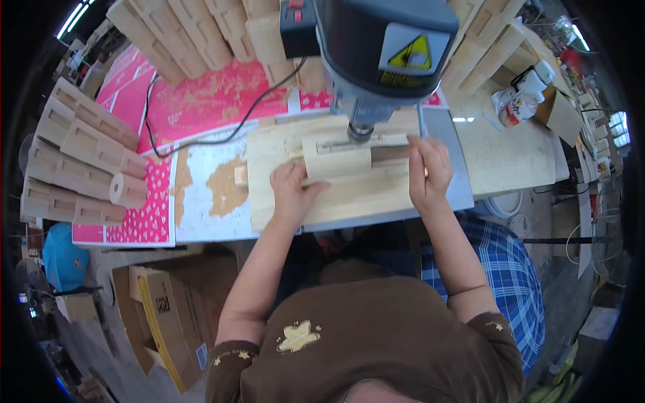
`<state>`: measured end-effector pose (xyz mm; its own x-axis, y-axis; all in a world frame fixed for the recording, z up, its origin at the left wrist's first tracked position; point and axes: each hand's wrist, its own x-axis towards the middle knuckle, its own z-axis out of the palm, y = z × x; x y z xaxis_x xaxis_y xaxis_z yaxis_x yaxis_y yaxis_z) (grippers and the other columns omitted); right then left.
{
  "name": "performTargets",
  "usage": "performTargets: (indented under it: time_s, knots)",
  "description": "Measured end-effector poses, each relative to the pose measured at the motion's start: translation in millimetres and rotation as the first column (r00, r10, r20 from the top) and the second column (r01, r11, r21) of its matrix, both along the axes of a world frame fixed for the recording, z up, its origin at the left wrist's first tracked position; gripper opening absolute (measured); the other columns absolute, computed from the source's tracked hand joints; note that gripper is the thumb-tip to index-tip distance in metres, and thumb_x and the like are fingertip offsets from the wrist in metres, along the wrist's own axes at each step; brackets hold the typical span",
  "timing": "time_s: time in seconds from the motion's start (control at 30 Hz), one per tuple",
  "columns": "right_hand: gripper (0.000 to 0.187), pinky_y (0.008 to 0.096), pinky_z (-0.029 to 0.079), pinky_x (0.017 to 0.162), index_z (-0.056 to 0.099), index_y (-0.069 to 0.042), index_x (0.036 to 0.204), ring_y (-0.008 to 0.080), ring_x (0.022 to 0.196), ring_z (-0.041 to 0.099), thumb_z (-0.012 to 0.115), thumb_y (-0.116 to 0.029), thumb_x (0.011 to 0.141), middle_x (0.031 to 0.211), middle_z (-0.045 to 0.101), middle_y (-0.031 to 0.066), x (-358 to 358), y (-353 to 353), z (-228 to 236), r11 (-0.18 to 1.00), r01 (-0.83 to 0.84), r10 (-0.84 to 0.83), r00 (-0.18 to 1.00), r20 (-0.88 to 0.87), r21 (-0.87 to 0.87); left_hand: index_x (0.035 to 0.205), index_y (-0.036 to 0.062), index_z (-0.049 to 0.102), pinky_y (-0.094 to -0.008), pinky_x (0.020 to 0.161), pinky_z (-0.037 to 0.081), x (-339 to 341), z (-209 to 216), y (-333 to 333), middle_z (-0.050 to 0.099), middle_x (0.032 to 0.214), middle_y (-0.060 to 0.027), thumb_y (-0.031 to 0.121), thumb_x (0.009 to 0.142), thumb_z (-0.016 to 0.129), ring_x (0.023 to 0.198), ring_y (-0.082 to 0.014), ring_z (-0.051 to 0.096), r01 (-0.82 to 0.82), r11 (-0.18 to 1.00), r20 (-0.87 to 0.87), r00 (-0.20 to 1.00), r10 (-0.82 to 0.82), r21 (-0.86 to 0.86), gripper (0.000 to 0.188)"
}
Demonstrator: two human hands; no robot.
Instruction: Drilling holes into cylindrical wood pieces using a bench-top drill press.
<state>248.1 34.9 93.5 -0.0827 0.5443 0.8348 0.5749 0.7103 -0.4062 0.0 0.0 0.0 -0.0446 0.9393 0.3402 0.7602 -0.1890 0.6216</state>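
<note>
A drill press (386, 54) stands over the bench with its chuck (360, 131) above a pale wooden block (339, 161). The block has a rectangular recess toward its right and lies on a flat wooden board (275, 211). My left hand (293, 188) grips the block's left end, its thumb stretched along the near side. At the block's right end, my right hand (431, 176) is closed around the lower end of a pale lever (421, 121) on the machine's right side. Its fingers hide the lever's tip. The chuck hides where the bit meets the wood.
Recessed wooden blocks stand stacked at the left (84, 151) and back left (191, 37). A black cable (222, 138) crosses the pink bench covering. A white bottle (531, 80) and open carton (561, 117) sit at right. Below the bench is a cardboard box (168, 316).
</note>
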Motion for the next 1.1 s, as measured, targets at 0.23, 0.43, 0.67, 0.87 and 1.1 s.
performTargets:
  time_s: [0.23,0.43,0.67,0.87,1.1]
  knots:
    - [0.014,0.0363,0.04,0.052,0.057,-0.003,0.071,0.0326,0.057,0.054,0.058,-0.012,0.083,0.06,0.052,0.016,-16.6,37.8,141.2,0.995,0.027,-0.028,1.0,-0.002,-0.095,0.098,0.0111,0.064,-0.0396,0.082,0.033,7.6,9.8,-4.3,0.056,0.081,-0.0044,0.026,0.057,0.079,0.083,-0.0248,0.052,-0.011,0.991,-0.007,1.0,0.012,0.13,0.046]
    - [0.033,0.0399,0.042,0.056,0.057,-0.001,0.072,0.0363,0.06,0.055,0.05,-0.028,0.089,0.062,0.054,0.0183,-21.7,105.6,166.0,0.974,0.116,-0.105,0.992,0.068,-0.195,0.096,0.0126,0.067,-0.0387,0.085,0.034,43.5,14.9,5.3,0.062,0.087,-0.0048,0.022,0.057,0.081,0.089,-0.0254,0.055,0.031,0.996,0.082,0.996,-0.038,0.087,0.043]
    - [0.016,0.0316,0.037,0.048,0.057,0.001,0.072,0.0204,0.047,0.048,0.055,-0.007,0.086,0.054,0.045,0.0105,-9.7,17.2,137.9,0.972,-0.049,0.043,0.999,-0.031,-0.228,0.1,0.0137,0.066,-0.0392,0.084,0.035,33.8,2.3,14.8,0.061,0.087,-0.0055,0.026,0.059,0.08,0.089,-0.0267,0.054,0.006,0.987,0.056,0.998,-0.016,0.163,0.045]
    - [0.011,0.0338,0.04,0.065,0.064,-0.001,0.089,0.0224,0.06,0.053,0.056,-0.005,0.083,0.067,0.055,0.0078,1.6,-3.6,52.2,0.988,-0.087,0.088,0.996,0.003,-0.127,0.113,0.0099,0.059,-0.0386,0.082,0.032,34.7,11.2,20.2,0.054,0.077,-0.0031,0.026,0.059,0.079,0.082,-0.0235,0.052,0.053,0.991,0.019,0.998,-0.056,0.119,0.061]
    - [0.013,0.0383,0.042,0.073,0.063,-0.001,0.09,0.0287,0.069,0.055,0.055,-0.002,0.081,0.074,0.058,0.0107,-6.2,16.3,-3.8,0.991,-0.129,0.131,0.99,-0.052,0.028,0.101,0.0142,0.065,-0.0381,0.08,0.034,37.5,12.4,15.5,0.056,0.077,-0.0024,0.026,0.057,0.081,0.083,-0.0244,0.052,0.015,0.993,0.044,0.999,-0.02,0.119,0.048]
